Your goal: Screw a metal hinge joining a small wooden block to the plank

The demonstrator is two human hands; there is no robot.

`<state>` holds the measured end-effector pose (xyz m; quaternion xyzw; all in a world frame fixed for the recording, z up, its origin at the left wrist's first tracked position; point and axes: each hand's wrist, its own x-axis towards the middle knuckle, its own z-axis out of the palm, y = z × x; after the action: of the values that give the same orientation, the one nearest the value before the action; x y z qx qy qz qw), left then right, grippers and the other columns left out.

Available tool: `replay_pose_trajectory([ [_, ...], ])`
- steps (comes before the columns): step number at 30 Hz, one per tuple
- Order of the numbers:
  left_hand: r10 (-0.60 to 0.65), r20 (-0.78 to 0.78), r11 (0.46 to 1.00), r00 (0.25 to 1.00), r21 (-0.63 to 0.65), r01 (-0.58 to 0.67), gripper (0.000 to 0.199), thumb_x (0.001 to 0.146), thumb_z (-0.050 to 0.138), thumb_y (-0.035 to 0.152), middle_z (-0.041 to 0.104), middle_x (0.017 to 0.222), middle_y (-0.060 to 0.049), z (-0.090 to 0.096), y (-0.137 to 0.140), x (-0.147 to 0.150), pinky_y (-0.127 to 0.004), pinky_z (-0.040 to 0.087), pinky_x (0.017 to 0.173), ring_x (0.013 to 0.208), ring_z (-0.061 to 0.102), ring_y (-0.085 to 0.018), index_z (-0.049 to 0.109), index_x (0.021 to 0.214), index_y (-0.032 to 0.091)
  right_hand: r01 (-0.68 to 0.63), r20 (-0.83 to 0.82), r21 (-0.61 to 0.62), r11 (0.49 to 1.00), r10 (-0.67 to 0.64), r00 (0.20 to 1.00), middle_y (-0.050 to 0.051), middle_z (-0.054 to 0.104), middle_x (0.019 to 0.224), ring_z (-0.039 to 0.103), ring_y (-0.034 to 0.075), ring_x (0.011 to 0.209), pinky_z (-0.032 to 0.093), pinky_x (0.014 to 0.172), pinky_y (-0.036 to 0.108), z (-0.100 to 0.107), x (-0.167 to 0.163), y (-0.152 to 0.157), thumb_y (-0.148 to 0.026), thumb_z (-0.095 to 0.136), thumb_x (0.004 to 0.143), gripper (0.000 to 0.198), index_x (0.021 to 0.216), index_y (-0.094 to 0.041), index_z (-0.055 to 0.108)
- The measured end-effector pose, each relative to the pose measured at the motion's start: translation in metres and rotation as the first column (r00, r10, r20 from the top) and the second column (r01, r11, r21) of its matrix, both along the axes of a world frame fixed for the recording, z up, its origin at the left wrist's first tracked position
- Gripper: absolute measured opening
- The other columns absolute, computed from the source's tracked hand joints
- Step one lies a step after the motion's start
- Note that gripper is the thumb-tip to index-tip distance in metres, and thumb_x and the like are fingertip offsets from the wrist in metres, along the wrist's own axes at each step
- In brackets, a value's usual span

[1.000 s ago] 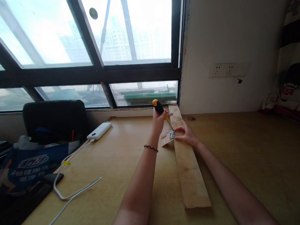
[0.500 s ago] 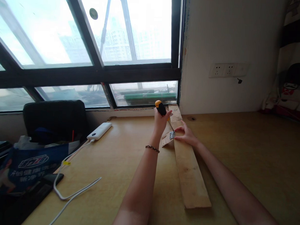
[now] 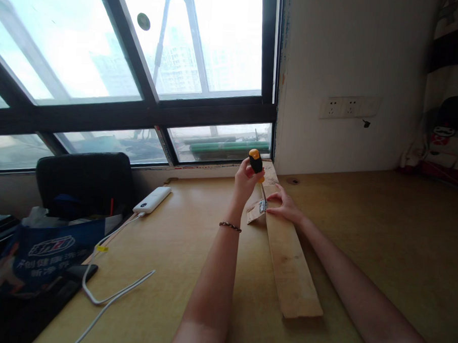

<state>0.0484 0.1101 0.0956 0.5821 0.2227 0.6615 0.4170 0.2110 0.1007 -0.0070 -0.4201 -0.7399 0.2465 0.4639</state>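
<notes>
My left hand grips a screwdriver by its black and yellow handle. The shaft slants down, its tip at a small metal hinge. That hinge lies at the left edge of a long wooden board, where a short wooden piece slopes away to the left. From the right, my right hand reaches over the board, thumb and index finger pinched about the hinge. Screws at the tip are too small to make out.
The board rests on a wooden table, its far end by the window. To the left are a white power bank with a white cable, a black chair and a blue bag. Sockets sit on the wall.
My left hand has turned the screwdriver more upright, its handle moving a little right and up. My right hand, the hinge and the board have stayed in place.
</notes>
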Motion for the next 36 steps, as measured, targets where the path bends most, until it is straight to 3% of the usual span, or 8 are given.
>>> replay_pose_trajectory([
  [4, -0.080, -0.024, 0.997, 0.996, 0.019, 0.080, 0.032, 0.064, 0.065, 0.018, 0.057, 0.075, -0.001, -0.002, 0.000, 0.003, -0.026, 0.043, 0.066, 0.069, 0.054, -0.011, 0.048, 0.091, 0.019, -0.006, -0.013, 0.003, 1.000, 0.006, 1.000, 0.004, 0.062, 0.094, 0.057, 0.022, 0.095, 0.034, 0.095, 0.042, -0.001, -0.001, 0.000, -0.035, 0.073, 0.054, 0.098, 0.133, -0.020, 0.016],
  [10, -0.024, -0.001, 0.998, 1.000, 0.054, 0.024, 0.035, 0.062, 0.068, 0.023, 0.049, 0.070, 0.003, -0.008, 0.002, 0.014, -0.021, 0.040, 0.059, 0.060, 0.046, -0.007, 0.044, 0.086, 0.020, -0.017, -0.013, 0.012, 1.000, 0.017, 1.000, 0.004, 0.061, 0.095, 0.057, 0.020, 0.094, 0.034, 0.095, 0.041, -0.001, -0.001, 0.000, -0.034, 0.073, 0.056, 0.097, 0.133, -0.020, 0.015],
  [19, 0.013, -0.021, 0.998, 1.000, -0.059, -0.014, 0.028, 0.061, 0.066, 0.034, 0.046, 0.054, 0.005, -0.009, 0.006, 0.013, -0.020, 0.034, 0.046, 0.046, 0.042, -0.006, 0.046, 0.067, 0.015, -0.011, 0.001, 0.014, 1.000, 0.011, 1.000, 0.004, 0.061, 0.095, 0.056, 0.022, 0.096, 0.033, 0.095, 0.043, -0.003, 0.000, 0.002, -0.037, 0.074, 0.052, 0.101, 0.133, -0.021, 0.016],
  [26, 0.165, -0.064, 0.980, 0.984, -0.098, -0.171, 0.035, 0.044, 0.075, 0.028, 0.052, 0.063, 0.003, -0.004, 0.001, 0.006, -0.019, 0.037, 0.052, 0.056, 0.046, -0.007, 0.054, 0.067, 0.013, -0.005, -0.016, 0.017, 1.000, 0.005, 1.000, 0.004, 0.061, 0.094, 0.057, 0.021, 0.093, 0.035, 0.094, 0.041, -0.003, -0.001, 0.002, -0.037, 0.074, 0.054, 0.099, 0.133, -0.021, 0.017],
  [31, 0.086, -0.094, 0.993, 0.992, -0.069, -0.093, 0.044, 0.047, 0.074, 0.029, 0.053, 0.065, 0.002, -0.002, -0.003, 0.004, -0.020, 0.038, 0.053, 0.057, 0.047, -0.008, 0.060, 0.086, 0.013, -0.003, -0.003, 0.016, 1.000, 0.003, 1.000, 0.004, 0.061, 0.094, 0.057, 0.021, 0.093, 0.035, 0.093, 0.041, 0.000, -0.001, 0.000, -0.036, 0.073, 0.055, 0.098, 0.133, -0.021, 0.017],
  [36, 0.215, -0.159, 0.977, 0.964, 0.053, -0.209, 0.053, 0.045, 0.076, 0.026, 0.054, 0.067, 0.002, -0.002, -0.003, 0.005, -0.019, 0.040, 0.055, 0.061, 0.050, -0.009, 0.059, 0.094, 0.015, 0.002, 0.003, 0.005, 1.000, -0.002, 1.000, 0.004, 0.061, 0.094, 0.057, 0.021, 0.094, 0.035, 0.094, 0.041, 0.000, -0.001, 0.000, -0.036, 0.073, 0.055, 0.097, 0.133, -0.020, 0.017],
])
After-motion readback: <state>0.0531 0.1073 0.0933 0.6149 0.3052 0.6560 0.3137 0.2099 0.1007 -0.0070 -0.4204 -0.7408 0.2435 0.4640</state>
